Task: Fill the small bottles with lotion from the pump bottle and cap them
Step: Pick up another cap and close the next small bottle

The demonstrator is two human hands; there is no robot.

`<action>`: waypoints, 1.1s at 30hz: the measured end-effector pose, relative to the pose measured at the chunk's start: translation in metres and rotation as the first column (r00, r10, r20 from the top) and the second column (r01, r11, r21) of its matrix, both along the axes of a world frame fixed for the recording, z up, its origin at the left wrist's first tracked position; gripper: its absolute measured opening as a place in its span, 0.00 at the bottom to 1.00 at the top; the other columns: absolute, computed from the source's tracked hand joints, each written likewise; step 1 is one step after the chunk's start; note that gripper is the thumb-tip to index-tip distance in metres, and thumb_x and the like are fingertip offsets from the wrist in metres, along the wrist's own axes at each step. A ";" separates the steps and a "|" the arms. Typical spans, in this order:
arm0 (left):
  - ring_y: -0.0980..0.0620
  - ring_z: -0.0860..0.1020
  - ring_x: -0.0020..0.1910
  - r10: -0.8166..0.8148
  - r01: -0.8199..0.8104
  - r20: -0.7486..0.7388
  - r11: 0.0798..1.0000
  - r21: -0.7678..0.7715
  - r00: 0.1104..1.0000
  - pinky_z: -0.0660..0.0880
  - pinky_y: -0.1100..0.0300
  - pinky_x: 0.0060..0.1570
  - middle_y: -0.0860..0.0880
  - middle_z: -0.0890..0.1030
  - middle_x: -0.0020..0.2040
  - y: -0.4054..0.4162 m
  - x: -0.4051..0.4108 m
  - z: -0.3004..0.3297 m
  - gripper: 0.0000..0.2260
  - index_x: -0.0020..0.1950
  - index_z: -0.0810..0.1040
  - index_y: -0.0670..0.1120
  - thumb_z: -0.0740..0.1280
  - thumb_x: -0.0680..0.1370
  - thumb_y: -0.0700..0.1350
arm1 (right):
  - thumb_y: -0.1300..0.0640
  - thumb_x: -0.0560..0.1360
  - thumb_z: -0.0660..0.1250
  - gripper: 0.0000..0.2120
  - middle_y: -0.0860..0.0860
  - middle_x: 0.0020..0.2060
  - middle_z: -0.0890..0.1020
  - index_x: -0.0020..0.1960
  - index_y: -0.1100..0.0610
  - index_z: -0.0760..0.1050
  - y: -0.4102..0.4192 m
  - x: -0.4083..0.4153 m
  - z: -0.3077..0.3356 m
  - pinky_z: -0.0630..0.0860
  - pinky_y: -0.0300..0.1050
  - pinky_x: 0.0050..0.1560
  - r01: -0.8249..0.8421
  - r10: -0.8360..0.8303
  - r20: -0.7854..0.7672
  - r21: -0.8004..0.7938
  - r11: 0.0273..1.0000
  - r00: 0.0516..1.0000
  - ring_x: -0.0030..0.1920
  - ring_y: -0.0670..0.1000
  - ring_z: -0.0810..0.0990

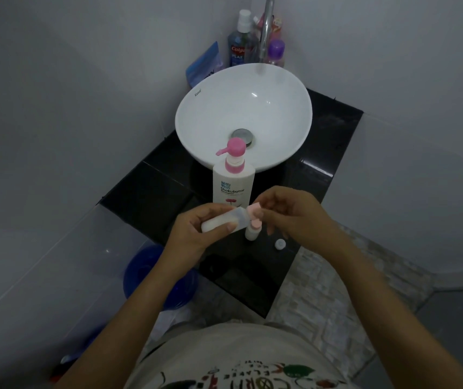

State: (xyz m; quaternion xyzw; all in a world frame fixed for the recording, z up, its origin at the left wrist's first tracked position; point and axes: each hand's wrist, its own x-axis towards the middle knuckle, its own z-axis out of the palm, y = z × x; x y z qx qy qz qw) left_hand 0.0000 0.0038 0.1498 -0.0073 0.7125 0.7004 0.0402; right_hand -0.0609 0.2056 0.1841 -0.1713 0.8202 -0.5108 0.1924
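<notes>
Pump bottle (233,183) and basin (243,116) block ahead; counter (146,192) left lies open.

The basin (243,113) sits on the table (146,197) toward the back, with the tap (265,29) rising behind it and a cluster of bottles (252,40) tucked in the corner beyond. Just in front of the basin stands the pump bottle (233,175), and nearer the person the left hand (194,228) holds a small bottle (222,220) tilted on its side, the right hand (295,214) meeting its cap (254,210) from the right. Below that cap a second small bottle (252,230) stands upright on the table, a loose cap (280,243) lies on the table to its right, and a bucket (151,276) sits on the floor left of the table.
</notes>
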 end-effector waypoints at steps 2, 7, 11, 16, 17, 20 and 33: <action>0.63 0.79 0.52 -0.003 0.003 0.001 1.000 0.011 1.000 0.75 0.72 0.46 0.63 0.83 0.50 0.000 0.001 0.001 0.14 0.54 0.80 0.50 0.70 0.69 0.47 | 0.41 0.72 0.63 0.16 0.49 0.32 0.81 0.44 0.54 0.78 -0.007 0.002 0.000 0.72 0.34 0.28 0.066 -0.065 -0.014 0.077 0.995 0.998 0.25 0.43 0.77; 0.62 0.79 0.53 0.016 -0.017 0.003 1.000 0.010 1.000 0.75 0.71 0.48 0.62 0.83 0.50 -0.002 0.003 0.002 0.14 0.53 0.80 0.52 0.70 0.68 0.50 | 0.49 0.72 0.68 0.10 0.48 0.41 0.82 0.52 0.49 0.75 0.000 0.000 0.004 0.79 0.37 0.37 -0.052 0.054 -0.051 0.054 0.997 0.997 0.34 0.47 0.81; 0.62 0.79 0.53 0.017 -0.017 -0.007 1.000 -0.011 1.000 0.76 0.71 0.48 0.62 0.83 0.50 0.000 0.005 0.002 0.13 0.54 0.80 0.51 0.70 0.69 0.48 | 0.38 0.72 0.61 0.21 0.52 0.31 0.80 0.41 0.56 0.76 -0.009 0.006 0.003 0.75 0.40 0.28 0.057 -0.055 -0.017 0.091 0.994 0.998 0.24 0.47 0.76; 0.61 0.79 0.53 0.033 -0.033 0.007 0.999 0.025 0.999 0.76 0.70 0.47 0.58 0.83 0.50 -0.001 0.009 0.005 0.14 0.53 0.80 0.50 0.70 0.68 0.48 | 0.50 0.73 0.68 0.09 0.52 0.38 0.82 0.50 0.53 0.76 -0.004 0.007 0.006 0.77 0.38 0.33 -0.029 0.029 -0.009 -0.004 1.000 1.000 0.33 0.49 0.80; 0.61 0.79 0.53 0.035 -0.035 0.008 0.999 0.025 0.999 0.76 0.70 0.47 0.56 0.83 0.51 0.000 0.009 0.005 0.14 0.53 0.80 0.50 0.70 0.69 0.47 | 0.48 0.73 0.67 0.10 0.52 0.36 0.82 0.47 0.54 0.76 -0.006 0.008 0.005 0.75 0.37 0.32 -0.013 0.013 -0.007 0.009 1.000 1.000 0.30 0.48 0.79; 0.63 0.79 0.52 0.032 -0.032 0.005 0.999 0.023 0.999 0.75 0.71 0.46 0.55 0.81 0.52 0.001 0.011 0.007 0.12 0.53 0.80 0.49 0.70 0.70 0.44 | 0.37 0.70 0.62 0.20 0.51 0.33 0.81 0.44 0.54 0.76 -0.011 0.012 0.005 0.75 0.39 0.31 0.048 -0.049 0.019 0.046 0.998 0.999 0.25 0.46 0.77; 0.65 0.79 0.51 0.050 -0.051 0.012 0.997 0.054 0.999 0.75 0.73 0.45 0.64 0.83 0.48 0.000 0.016 0.005 0.13 0.51 0.80 0.53 0.70 0.67 0.47 | 0.53 0.74 0.68 0.06 0.51 0.36 0.83 0.50 0.54 0.78 -0.006 0.015 0.003 0.75 0.37 0.28 -0.005 0.007 0.062 -0.032 0.999 0.998 0.30 0.52 0.80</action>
